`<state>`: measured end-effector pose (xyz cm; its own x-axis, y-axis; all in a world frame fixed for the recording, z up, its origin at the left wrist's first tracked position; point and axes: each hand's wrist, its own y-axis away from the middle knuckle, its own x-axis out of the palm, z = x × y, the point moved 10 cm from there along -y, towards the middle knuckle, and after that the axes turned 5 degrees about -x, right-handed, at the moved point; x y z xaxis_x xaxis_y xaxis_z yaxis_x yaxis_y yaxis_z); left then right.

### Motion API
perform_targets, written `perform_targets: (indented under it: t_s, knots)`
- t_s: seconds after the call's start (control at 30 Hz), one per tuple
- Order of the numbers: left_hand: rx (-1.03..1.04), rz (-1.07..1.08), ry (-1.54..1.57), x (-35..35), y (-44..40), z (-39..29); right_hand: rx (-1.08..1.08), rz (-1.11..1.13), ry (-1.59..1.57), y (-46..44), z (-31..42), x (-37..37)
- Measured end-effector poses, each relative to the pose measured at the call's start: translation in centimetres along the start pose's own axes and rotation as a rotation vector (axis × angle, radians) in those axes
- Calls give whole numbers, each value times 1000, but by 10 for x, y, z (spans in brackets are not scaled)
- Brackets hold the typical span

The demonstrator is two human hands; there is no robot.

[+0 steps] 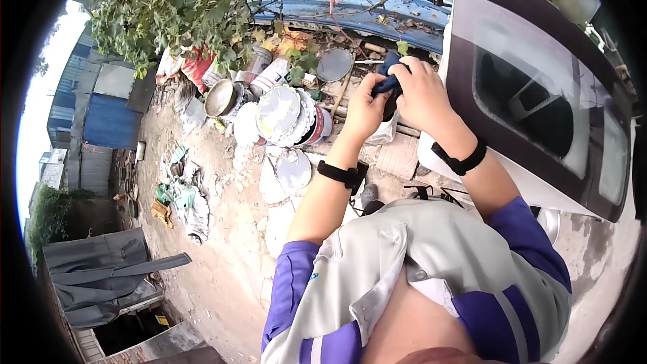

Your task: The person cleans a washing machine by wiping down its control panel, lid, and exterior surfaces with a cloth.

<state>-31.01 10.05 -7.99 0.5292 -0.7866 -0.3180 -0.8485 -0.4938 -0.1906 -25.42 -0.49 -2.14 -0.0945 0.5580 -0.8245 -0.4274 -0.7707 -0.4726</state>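
Both of my hands are raised in front of me at the upper middle of the head view, close to the white vehicle's side. Between them is a bunched dark blue cloth (387, 85), partly hidden by the fingers. My left hand (366, 104) is closed on its near left part, thumb and fingers pressed together. From the right, my right hand (423, 94) curls its fingers over the upper part of the cloth. A black band circles each wrist.
A white vehicle with dark windows (532, 94) fills the right side. Beyond my left hand stand stacked paint buckets with crusted white lids (280, 111) and a round pan (220, 98). Crumpled rubbish (185, 195) lies on the ground. Leafy vines (175, 17) hang above.
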Motion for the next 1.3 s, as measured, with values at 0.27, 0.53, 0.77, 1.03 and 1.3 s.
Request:
perform_targets:
  t_s: [0.27,0.53,0.77,1.03,1.3]
  knots:
    - [-424,-30,1186,-94,-42,60,447,-37,-707,-19,-29,97]
    - [-326,371,1058,-63,-83,8,345,-84,-1034,-29,15,87]
    - [-53,436,739,-90,-118,-29,442,-138,-498,-41,-7,39]
    - [14,322,41,-99,-150,18,715,-355,-671,-40,-62,-6]
    - [-439,590,886,-48,-129,-39,439,-303,-383,-78,-39,-32]
